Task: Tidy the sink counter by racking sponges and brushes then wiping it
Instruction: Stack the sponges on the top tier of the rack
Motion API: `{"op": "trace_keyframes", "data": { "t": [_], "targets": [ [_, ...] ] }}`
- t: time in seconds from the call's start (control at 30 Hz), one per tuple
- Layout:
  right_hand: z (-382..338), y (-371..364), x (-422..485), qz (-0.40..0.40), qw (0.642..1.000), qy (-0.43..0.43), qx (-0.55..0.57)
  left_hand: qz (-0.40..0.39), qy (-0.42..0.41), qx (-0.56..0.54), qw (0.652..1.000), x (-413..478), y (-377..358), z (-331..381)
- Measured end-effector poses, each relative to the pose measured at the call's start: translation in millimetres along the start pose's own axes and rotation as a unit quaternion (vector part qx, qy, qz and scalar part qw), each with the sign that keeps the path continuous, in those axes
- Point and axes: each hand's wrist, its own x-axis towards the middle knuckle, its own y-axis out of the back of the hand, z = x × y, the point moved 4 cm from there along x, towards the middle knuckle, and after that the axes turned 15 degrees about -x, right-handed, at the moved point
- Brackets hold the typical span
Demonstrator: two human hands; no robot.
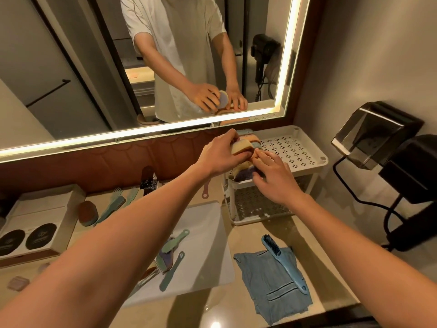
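Note:
My left hand (pixel 221 153) grips a cream oval sponge (pixel 241 147) above the left end of the white two-tier rack (pixel 305 150). A row of orange, blue and purple sponges (pixel 254 140) stands on the rack's top tier. My right hand (pixel 272 176) rests with straight fingers on the nearer sponges (pixel 241 171) at the tier's front left corner. A blue brush (pixel 282 261) lies on a blue cloth (pixel 272 287) on the counter. Several green and teal brushes (pixel 172 254) lie in the white sink (pixel 208 233).
More brushes (pixel 118 202) and a brown-topped sponge (pixel 88 213) lie on the counter left of the sink, beside an open box (pixel 35 223) with two dark ovals. A pink sponge (pixel 17 282) lies near the left front. A black holder (pixel 378 136) and a hair dryer mount (pixel 411 176) hang on the right wall.

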Motion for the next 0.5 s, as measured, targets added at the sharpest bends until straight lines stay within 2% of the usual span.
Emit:
{"op": "trace_keyframes", "data": {
  "t": [0.07, 0.2, 0.4, 0.5],
  "targets": [
    [4.1, 3.6, 1.0, 0.016, 0.996, -0.03, 0.088, 0.0, -0.008, -0.001, 1.0, 3.3, -1.7, 5.1],
    [10.5, 18.2, 7.2, 0.055, 0.961, -0.094, 0.254, -0.005, -0.009, 0.007, 1.0, 14.5, -6.4, 15.1],
    [12.9, 42.6, 26.6, 0.092, 0.975, -0.006, 0.201, -0.025, 0.012, -0.032, 0.999, 34.1, -19.1, 23.1],
    [19.1, 40.1, 35.4, 0.105, 0.977, -0.017, 0.186, -0.034, 0.013, -0.051, 0.998, 42.7, -26.5, 24.5]
  ]
}}
